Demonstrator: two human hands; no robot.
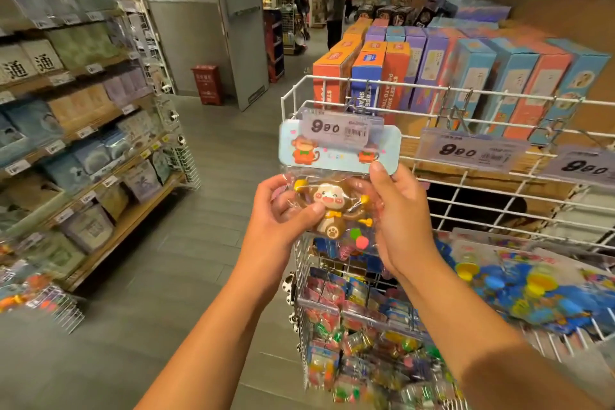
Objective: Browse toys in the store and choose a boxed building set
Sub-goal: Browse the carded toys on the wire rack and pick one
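At the wire rack (pixel 332 90) corner | both hands, left (pixel 283 216) and right (pixel 399 210), grip bagged monkey toy (pixel 332 210) | price tag (pixel 336 126) reads "980" | boxed sets (pixel 396 73) above

A clear plastic packet holding a brown toy monkey (pixel 332 210) hangs upright, while tall orange, blue and purple boxed building sets (pixel 432 70) stand in rows behind.

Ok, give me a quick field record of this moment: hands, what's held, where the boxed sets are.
left hand: grips the monkey toy packet at its left side
right hand: holds the packet's right edge
packet: clear bag with pale blue header card, in front of the white wire rack
price tag: reads 980
boxed sets: upright in a row behind the rack, untouched
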